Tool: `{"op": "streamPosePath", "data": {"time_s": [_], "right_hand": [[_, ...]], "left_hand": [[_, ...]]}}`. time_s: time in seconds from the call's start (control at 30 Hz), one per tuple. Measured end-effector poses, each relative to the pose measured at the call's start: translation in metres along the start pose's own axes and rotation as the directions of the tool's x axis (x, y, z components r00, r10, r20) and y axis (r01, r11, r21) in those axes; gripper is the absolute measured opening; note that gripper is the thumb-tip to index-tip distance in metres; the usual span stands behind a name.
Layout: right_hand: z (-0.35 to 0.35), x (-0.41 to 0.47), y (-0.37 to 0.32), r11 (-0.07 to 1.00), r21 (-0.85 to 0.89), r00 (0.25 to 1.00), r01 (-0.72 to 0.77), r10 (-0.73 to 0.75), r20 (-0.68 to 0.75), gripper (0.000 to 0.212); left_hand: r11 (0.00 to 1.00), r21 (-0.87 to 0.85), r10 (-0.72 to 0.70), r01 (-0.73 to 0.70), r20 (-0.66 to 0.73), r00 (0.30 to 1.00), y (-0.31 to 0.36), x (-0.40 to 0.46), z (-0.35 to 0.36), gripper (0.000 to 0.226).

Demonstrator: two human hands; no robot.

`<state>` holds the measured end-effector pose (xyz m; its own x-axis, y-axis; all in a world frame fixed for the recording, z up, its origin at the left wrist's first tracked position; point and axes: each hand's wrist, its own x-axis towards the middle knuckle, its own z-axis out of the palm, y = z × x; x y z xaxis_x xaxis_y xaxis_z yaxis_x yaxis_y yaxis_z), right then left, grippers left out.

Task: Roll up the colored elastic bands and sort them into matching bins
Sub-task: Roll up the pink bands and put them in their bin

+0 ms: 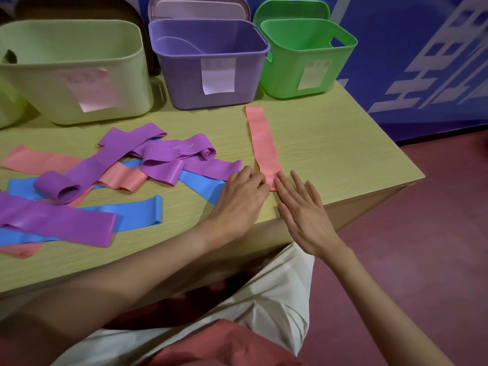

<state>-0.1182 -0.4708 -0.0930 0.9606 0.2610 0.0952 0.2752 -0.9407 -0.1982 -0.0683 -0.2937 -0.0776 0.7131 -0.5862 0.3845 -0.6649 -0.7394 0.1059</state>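
Wooden table [330, 154], centre frame: left hand [239, 199] pinches the pink band [262, 146], right hand [303, 207] flat, fingers straight (rolling barely begun); loose bands [79, 186] unsorted at left

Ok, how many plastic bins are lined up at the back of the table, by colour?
Pale yellow-green plastic bin: 1
Purple plastic bin: 1
Bright green plastic bin: 1
Total: 3. A pale green shape cut off at the left edge may be another bin.
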Motion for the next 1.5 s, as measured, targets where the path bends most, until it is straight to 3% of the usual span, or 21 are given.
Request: {"op": "streamPosePath", "data": {"time_s": [0.17, 0.3, 0.4, 0.53, 0.63, 0.77, 0.93, 1.03, 1.17, 1.27, 1.4, 1.5], "right_hand": [[-0.003, 0.009, 0.002, 1.000, 0.019, 1.000, -0.013, 0.013, 0.021, 0.059], [-0.005, 0.013, 0.003, 0.994, 0.104, 1.000, -0.020, 0.020, 0.004, 0.057], [-0.004, 0.013, 0.004, 0.963, 0.270, 0.999, 0.011, 0.004, -0.054, 0.053], [-0.012, 0.013, -0.008, 0.830, 0.552, 0.970, 0.086, 0.056, -0.235, 0.044], [-0.022, 0.011, -0.020, 0.745, 0.649, 0.933, 0.158, 0.102, -0.345, 0.031], [-0.031, 0.014, -0.038, 0.655, 0.741, 0.919, 0.151, 0.183, -0.350, 0.015], [-0.040, 0.021, -0.053, 0.647, 0.737, 0.901, 0.193, 0.182, -0.395, 0.007], [-0.045, 0.027, -0.061, 0.718, 0.662, 0.878, 0.216, 0.154, -0.453, 0.004], [-0.049, 0.033, -0.073, 0.762, 0.601, 0.850, 0.240, 0.135, -0.510, 0.013], [-0.053, 0.037, -0.084, 0.766, 0.585, 0.823, 0.267, 0.134, -0.552, 0.015], [-0.059, 0.039, -0.100, 0.712, 0.629, 0.816, 0.311, 0.138, -0.561, 0.001], [-0.061, 0.041, -0.110, 0.643, 0.695, 0.819, 0.323, 0.179, -0.546, 0.011]], "left_hand": [[0.975, -0.193, -0.090, 0.113, 0.122, 0.988, -0.006, 0.019, -0.004, 0.021], [0.952, -0.253, -0.133, 0.171, 0.160, 0.978, -0.009, 0.029, -0.005, 0.017], [0.930, -0.305, -0.157, 0.203, 0.170, 0.973, -0.010, 0.028, -0.011, 0.017], [0.866, -0.439, -0.199, 0.241, 0.139, 0.970, -0.013, 0.018, -0.030, 0.012], [0.780, -0.545, -0.253, 0.306, 0.172, 0.952, -0.015, 0.011, -0.046, 0.011], [0.639, -0.658, -0.280, 0.400, 0.285, 0.917, -0.021, 0.002, -0.063, 0.011], [0.387, -0.806, -0.280, 0.447, 0.359, 0.890, -0.028, -0.005, -0.085, 0.012], [0.359, -0.841, -0.325, 0.404, 0.294, 0.899, -0.029, -0.009, -0.090, 0.011], [0.485, -0.826, -0.353, 0.286, 0.114, 0.929, -0.030, -0.017, -0.096, 0.008], [0.494, -0.832, -0.411, 0.252, 0.032, 0.911, -0.031, -0.020, -0.104, 0.005], [0.433, -0.869, -0.454, 0.239, 0.018, 0.891, -0.034, -0.024, -0.113, 0.006], [0.361, -0.901, -0.480, 0.241, 0.041, 0.876, -0.035, -0.027, -0.118, 0.010]]}}
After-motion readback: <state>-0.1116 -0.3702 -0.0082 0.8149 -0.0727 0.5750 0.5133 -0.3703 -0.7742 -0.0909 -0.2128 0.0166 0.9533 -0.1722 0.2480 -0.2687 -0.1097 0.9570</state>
